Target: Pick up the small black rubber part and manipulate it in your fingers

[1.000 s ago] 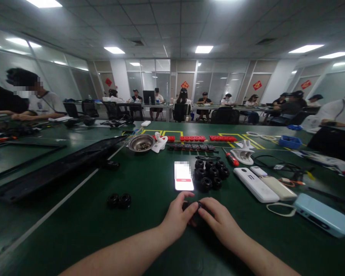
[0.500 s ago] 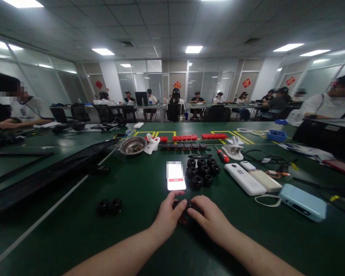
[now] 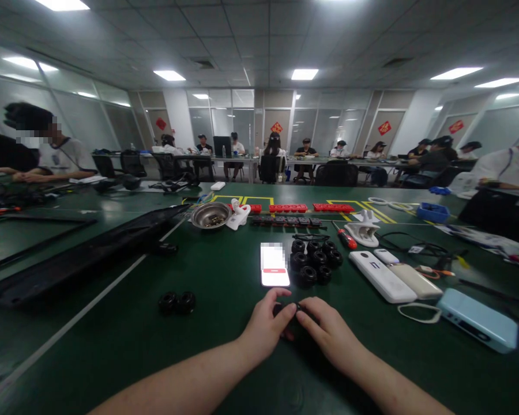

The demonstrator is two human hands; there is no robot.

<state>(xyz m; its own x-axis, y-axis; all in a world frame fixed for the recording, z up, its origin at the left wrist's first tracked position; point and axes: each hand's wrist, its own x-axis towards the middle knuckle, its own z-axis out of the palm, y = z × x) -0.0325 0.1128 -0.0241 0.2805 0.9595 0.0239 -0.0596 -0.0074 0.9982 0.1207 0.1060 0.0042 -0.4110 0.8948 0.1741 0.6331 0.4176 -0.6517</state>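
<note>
My left hand (image 3: 271,316) is closed around a small black part (image 3: 279,309), most of it hidden by the fingers. From the other side, the thumb and fingers of my right hand (image 3: 326,323) pinch at the same part, close against my left thumb. Just beyond my hands lies a lit phone (image 3: 274,278). A cluster of black wheels (image 3: 308,274), round with a hole in the middle, sits to the right of the phone. Two more black wheels (image 3: 177,302) lie side by side on the left of the green table (image 3: 216,276).
A metal bowl (image 3: 211,222) with small pieces and a white stand (image 3: 239,214) are farther back, near red trays (image 3: 288,208) and a black strip (image 3: 288,221). Rightward lie a red screwdriver (image 3: 346,237), a white power bank (image 3: 381,278) and a light blue device (image 3: 479,320). Long black panels (image 3: 90,259) cover the left.
The view has turned slightly left, so everything sits farther right in the picture. Both hands stay together at the black part, with my fingers now covering more of it.
</note>
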